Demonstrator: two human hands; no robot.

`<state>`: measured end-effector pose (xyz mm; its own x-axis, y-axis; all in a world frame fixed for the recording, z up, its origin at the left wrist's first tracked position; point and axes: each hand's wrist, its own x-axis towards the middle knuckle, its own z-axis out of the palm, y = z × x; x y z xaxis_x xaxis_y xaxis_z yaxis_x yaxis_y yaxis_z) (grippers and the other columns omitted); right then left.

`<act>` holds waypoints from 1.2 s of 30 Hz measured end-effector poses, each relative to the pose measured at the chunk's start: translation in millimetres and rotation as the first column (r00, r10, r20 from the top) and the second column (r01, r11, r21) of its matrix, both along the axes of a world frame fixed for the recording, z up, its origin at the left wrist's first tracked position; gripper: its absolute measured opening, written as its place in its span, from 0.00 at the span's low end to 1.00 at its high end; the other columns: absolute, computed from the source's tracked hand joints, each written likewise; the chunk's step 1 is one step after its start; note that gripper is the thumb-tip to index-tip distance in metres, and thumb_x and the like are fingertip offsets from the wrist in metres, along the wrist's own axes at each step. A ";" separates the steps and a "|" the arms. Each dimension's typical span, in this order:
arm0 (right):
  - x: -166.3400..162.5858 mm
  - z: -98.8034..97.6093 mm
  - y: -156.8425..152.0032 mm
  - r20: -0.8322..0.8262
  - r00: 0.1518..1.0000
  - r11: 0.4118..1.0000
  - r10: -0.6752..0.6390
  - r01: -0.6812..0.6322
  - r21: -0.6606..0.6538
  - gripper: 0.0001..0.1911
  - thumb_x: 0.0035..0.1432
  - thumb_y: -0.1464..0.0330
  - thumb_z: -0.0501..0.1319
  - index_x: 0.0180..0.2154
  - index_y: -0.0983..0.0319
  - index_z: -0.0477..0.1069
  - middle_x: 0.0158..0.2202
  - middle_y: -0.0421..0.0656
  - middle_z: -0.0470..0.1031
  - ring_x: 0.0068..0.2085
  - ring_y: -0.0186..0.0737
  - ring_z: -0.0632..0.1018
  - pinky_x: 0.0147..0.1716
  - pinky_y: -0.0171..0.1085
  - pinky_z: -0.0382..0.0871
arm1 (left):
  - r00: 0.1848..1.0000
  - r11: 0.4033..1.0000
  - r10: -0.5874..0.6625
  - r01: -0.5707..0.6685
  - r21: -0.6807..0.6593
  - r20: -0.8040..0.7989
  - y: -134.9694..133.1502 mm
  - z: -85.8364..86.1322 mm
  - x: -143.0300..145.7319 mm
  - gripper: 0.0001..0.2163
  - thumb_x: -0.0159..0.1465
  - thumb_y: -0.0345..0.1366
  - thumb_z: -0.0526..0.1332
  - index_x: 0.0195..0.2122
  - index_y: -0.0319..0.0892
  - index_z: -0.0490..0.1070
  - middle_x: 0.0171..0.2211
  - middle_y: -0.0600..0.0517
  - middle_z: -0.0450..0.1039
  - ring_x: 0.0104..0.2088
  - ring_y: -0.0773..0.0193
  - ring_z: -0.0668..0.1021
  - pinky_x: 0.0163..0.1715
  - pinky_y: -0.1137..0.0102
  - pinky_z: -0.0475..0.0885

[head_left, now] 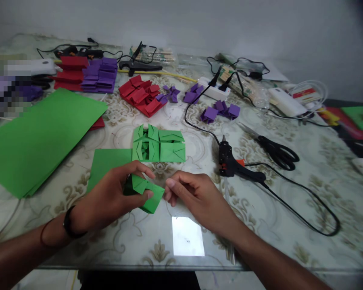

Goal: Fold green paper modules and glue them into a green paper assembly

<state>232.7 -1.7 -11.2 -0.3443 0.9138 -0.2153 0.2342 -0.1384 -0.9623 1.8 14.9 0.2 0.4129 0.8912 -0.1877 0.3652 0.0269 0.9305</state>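
A folded green paper piece (154,197) is gripped in my left hand (109,197), the thumb pressing on its face. Close by its right corner, my right hand (196,197) has its thumb and fingers curled together. Whether that hand touches the paper or pinches anything small, I cannot tell. Just beyond both hands lie joined green folded paper units (172,151). A flat green sheet (105,161) is partly covered by my left hand. Further left rests a stack of larger green sheets (45,141).
To the right are a black glue gun (228,159) with its cord looping outward and black-handled scissors (278,151). Red folded units (142,96) and small purple folded pieces (210,114) lie farther back. A white power strip (214,89) has plugs in it. A black clamp (139,64) sits behind.
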 end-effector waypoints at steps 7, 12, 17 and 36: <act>-3.9 -2.8 -1.4 -0.041 0.999 0.995 -0.005 0.001 -0.098 0.19 0.62 0.52 0.73 0.30 0.61 0.77 0.25 0.38 0.77 0.26 0.34 0.75 0.28 0.34 0.68 | 1.000 0.993 -0.015 0.015 0.119 -0.005 -1.2 -5.5 -0.5 0.08 0.64 0.35 0.69 0.44 0.48 0.78 0.41 0.54 0.84 0.43 0.58 0.83 0.41 0.68 0.78; -4.0 -2.2 -1.6 -0.042 0.999 0.991 0.007 -0.013 -0.134 0.21 0.62 0.51 0.72 0.30 0.61 0.78 0.26 0.40 0.79 0.27 0.35 0.76 0.29 0.35 0.69 | 0.997 0.933 -0.068 0.079 0.350 -0.043 -5.5 -10.2 0.6 0.12 0.66 0.32 0.70 0.50 0.48 0.78 0.47 0.53 0.84 0.48 0.57 0.85 0.52 0.63 0.79; -3.0 -2.0 -1.8 -0.059 0.998 0.990 -0.005 -0.004 -0.142 0.20 0.62 0.52 0.72 0.30 0.62 0.78 0.26 0.40 0.80 0.27 0.35 0.77 0.31 0.35 0.71 | 0.976 0.760 -0.025 0.159 0.630 -0.216 -8.2 -9.3 -1.4 0.13 0.68 0.28 0.68 0.53 0.45 0.77 0.56 0.45 0.75 0.56 0.54 0.81 0.57 0.59 0.79; -0.9 -2.1 -0.3 -0.036 0.998 0.992 -0.052 0.047 -0.114 0.17 0.65 0.56 0.69 0.30 0.61 0.77 0.27 0.41 0.81 0.26 0.35 0.77 0.29 0.35 0.70 | 0.990 0.854 -0.032 -0.044 0.519 0.136 -3.7 5.3 -11.7 0.05 0.75 0.33 0.64 0.40 0.48 0.75 0.48 0.51 0.84 0.49 0.54 0.83 0.51 0.59 0.78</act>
<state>231.8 -2.0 -13.3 -0.3093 0.9006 -0.3053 0.1869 -0.2572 -0.9481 -9.8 11.2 5.5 0.3946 0.8453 0.3602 0.2366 -0.4723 0.8491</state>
